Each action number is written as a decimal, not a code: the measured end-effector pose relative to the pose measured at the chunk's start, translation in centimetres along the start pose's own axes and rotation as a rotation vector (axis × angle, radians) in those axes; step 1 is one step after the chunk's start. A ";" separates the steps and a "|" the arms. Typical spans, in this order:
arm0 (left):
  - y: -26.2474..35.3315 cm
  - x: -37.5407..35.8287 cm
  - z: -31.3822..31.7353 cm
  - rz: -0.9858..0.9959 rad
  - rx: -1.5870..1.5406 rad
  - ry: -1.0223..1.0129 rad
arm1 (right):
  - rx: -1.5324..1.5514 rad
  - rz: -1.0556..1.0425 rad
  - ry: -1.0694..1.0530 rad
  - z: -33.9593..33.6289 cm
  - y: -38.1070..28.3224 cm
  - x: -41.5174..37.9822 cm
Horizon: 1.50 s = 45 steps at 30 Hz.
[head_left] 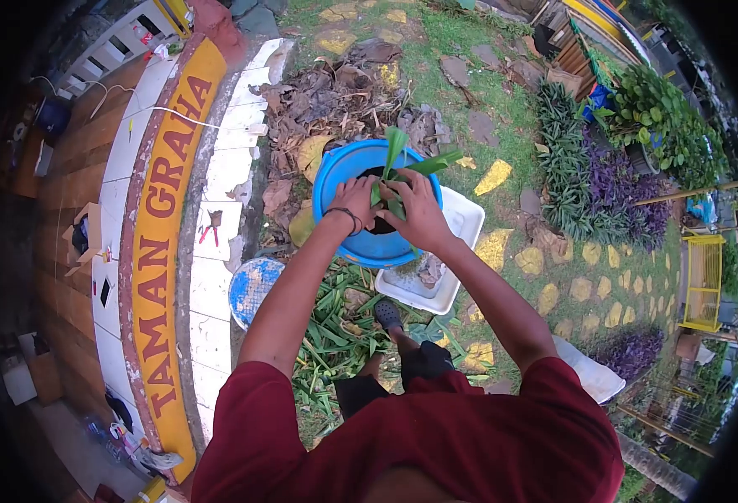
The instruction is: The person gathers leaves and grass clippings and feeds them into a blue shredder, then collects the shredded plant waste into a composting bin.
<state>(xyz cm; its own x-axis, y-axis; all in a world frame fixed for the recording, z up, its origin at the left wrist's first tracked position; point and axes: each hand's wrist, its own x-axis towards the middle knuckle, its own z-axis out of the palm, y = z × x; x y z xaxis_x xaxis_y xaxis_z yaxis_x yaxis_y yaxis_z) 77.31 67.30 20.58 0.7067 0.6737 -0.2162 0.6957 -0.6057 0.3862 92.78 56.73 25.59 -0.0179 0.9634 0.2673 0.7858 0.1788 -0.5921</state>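
A leafy green plant (395, 144) stands in dark soil inside a round blue pot (329, 176). My left hand (355, 204) reaches over the pot's left side, its fingers stretched toward the foot of the plant. On the other side, my right hand (419, 208) curves around the base of the leaves, thumb apart from the fingers. Both thumbs come close together over the soil in front of the stem. Neither hand visibly grips anything, though the fingertips are partly hidden by leaves and soil. A dark band circles my left wrist.
A white tray (444, 295) sits under the pot's right side. Cut leaves (327, 344) and dry leaves (335, 101) cover the ground. Red-handled pruning shears (210, 228) lie on the white ledge, near a blue-and-white round container (256, 289). Yellow stepping stones (530, 258) dot the grass.
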 end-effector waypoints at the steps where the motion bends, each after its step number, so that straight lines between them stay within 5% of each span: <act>1: 0.4 0.4 0.5 -0.008 0.051 -0.003 | 0.040 -0.003 0.077 -0.4 -0.7 0.4; 6: 0.5 0.5 3.0 0.090 0.224 -0.317 | 0.055 -0.094 -0.077 3.6 3.0 0.0; 8: -0.6 -0.5 2.8 0.064 0.263 -0.271 | 0.010 0.024 -0.330 5.5 5.0 -0.3; 10: -0.6 -2.4 0.2 0.017 0.228 -0.213 | -0.083 0.031 -0.314 8.0 8.4 0.7; 12: -1.1 -4.2 -1.7 -0.037 0.034 0.016 | -0.246 0.200 -0.491 10.0 9.1 2.2; 14: -0.4 -6.1 -3.2 0.003 0.024 0.039 | -0.271 0.118 -0.588 12.5 9.8 4.0; 16: 0.5 -8.3 -3.2 0.030 0.007 0.068 | -0.190 0.155 -0.908 13.4 8.8 5.5; 18: 1.9 -10.6 -2.5 0.004 -0.344 0.120 | -0.220 0.099 -0.820 10.5 6.3 6.0; 20: 2.3 -14.1 1.0 -0.031 -0.480 0.213 | 0.123 -0.091 -0.566 8.6 6.4 5.7; 22: 3.5 -19.0 5.1 -0.138 -0.466 0.222 | 0.214 -0.058 -0.480 5.6 6.6 3.9; 25: 5.7 -28.6 14.1 -0.341 -0.505 0.035 | 0.483 -0.087 -0.335 -2.0 5.3 0.7; 27: 7.8 -36.9 21.3 -0.448 -0.505 -0.137 | 1.057 0.342 -0.320 -3.7 6.1 -3.5; 29: 10.7 -44.4 27.7 -0.522 -0.500 -0.443 | 1.145 0.584 -0.140 -5.6 7.4 -8.4; 30: 9.9 -48.6 35.2 -0.613 -0.571 -0.800 | 1.126 0.708 -0.142 -5.9 8.9 -11.4; 31: 11.7 -51.3 40.6 -0.477 -0.464 -0.885 | 1.104 0.822 -0.141 -5.9 10.7 -14.4; 33: 12.3 -52.2 41.2 -0.500 -0.517 -0.819 | 0.946 1.002 -0.323 -6.8 12.8 -21.6; 37: 15.7 -55.4 43.1 -0.535 -0.790 -0.648 | -0.009 0.573 -0.801 -6.1 16.6 -40.0; 39: 21.5 -53.9 40.8 -0.726 -0.688 -0.377 | -0.001 0.582 -1.020 -7.5 16.1 -48.0; 41: 23.4 -52.1 40.2 -0.759 -0.713 -0.135 | 0.195 0.354 -1.204 -7.1 18.2 -55.3; 45: 30.0 -49.8 39.5 -0.776 -0.654 0.135 | 0.432 0.478 -1.011 -9.9 21.7 -62.5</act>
<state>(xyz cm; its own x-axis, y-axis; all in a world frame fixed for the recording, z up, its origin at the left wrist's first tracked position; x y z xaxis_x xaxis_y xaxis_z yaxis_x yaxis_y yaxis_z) 68.13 -1.19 7.50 0.0432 0.8483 -0.5278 0.7197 0.3400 0.6053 117.09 -1.60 3.54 -0.4100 0.6364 -0.6534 0.5766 -0.3742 -0.7263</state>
